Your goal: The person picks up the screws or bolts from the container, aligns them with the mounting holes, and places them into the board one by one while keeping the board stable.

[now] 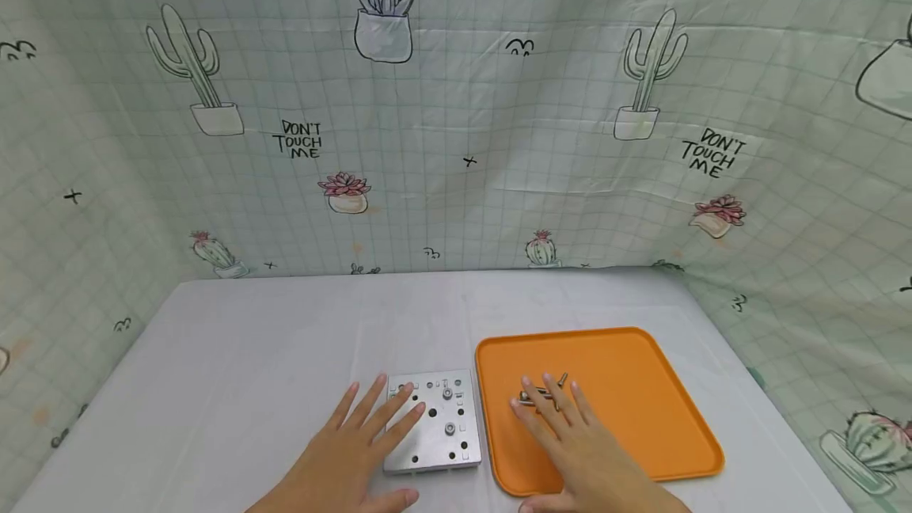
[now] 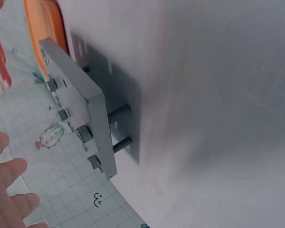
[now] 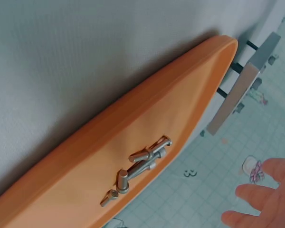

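My left hand (image 1: pixel 338 454), fingers straight and spread, hovers over the left edge of a silver metal plate (image 1: pixel 433 443) with holes and small markings. Bolt heads (image 2: pixel 84 133) stand on its upper face, and dark shanks (image 2: pixel 119 114) reach down beneath it, as the left wrist view shows. Over the left part of an orange tray (image 1: pixel 641 410) is my right hand (image 1: pixel 587 454), its fingers also spread and holding nothing. Several loose metal bolts (image 3: pixel 138 167) lie in a small heap inside the tray, partly covered by the right fingers in the head view.
Plate and tray sit side by side on a white-covered table (image 1: pixel 249 370). A pale checked curtain (image 1: pixel 456 101) printed with cacti hangs behind the table and along both sides. The tray has a raised rim (image 3: pixel 104 118).
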Tool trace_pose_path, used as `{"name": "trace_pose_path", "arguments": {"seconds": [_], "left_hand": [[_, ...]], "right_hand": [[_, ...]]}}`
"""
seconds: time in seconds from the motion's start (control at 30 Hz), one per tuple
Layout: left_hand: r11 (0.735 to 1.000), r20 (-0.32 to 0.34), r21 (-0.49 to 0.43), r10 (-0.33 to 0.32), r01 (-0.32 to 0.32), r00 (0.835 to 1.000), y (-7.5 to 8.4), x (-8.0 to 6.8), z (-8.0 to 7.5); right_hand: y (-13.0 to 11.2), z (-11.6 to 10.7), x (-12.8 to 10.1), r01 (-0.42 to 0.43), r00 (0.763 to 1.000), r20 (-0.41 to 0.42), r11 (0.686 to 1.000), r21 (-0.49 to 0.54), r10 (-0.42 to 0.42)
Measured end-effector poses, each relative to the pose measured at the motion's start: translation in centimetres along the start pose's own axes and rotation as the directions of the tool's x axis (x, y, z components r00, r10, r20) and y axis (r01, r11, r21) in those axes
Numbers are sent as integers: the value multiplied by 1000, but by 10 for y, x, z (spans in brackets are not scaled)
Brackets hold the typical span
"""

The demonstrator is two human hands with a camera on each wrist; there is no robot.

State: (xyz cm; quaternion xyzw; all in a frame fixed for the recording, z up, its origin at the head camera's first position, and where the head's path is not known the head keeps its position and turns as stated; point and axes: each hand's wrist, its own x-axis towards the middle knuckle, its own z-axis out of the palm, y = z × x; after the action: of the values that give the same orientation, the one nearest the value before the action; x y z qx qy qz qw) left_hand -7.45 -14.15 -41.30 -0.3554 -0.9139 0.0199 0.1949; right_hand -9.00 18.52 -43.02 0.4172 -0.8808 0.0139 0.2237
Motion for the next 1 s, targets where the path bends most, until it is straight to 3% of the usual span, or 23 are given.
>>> {"name": "trace_pose_path", "arguments": {"seconds": [0.23, 0.47, 0.7, 1.0], "left_hand": [[1000, -3, 2, -16, 16, 1000, 3, -4, -7], [1000, -36, -17, -14, 13, 999, 4, -3, -12], [997, 26, -54, -48, 49, 998, 3, -5, -15], [979, 89, -168, -103, 116, 991, -1, -5, -19]], "right_hand": [[-6, -2, 1, -1, 1000, -17, 999, 33, 2], [-8, -13, -4, -55, 998, 19, 998, 28, 54], [-9, -15, -4, -75, 997, 36, 997, 24, 74], [-11, -16, 0, -102, 994, 39, 995, 15, 101]]}}
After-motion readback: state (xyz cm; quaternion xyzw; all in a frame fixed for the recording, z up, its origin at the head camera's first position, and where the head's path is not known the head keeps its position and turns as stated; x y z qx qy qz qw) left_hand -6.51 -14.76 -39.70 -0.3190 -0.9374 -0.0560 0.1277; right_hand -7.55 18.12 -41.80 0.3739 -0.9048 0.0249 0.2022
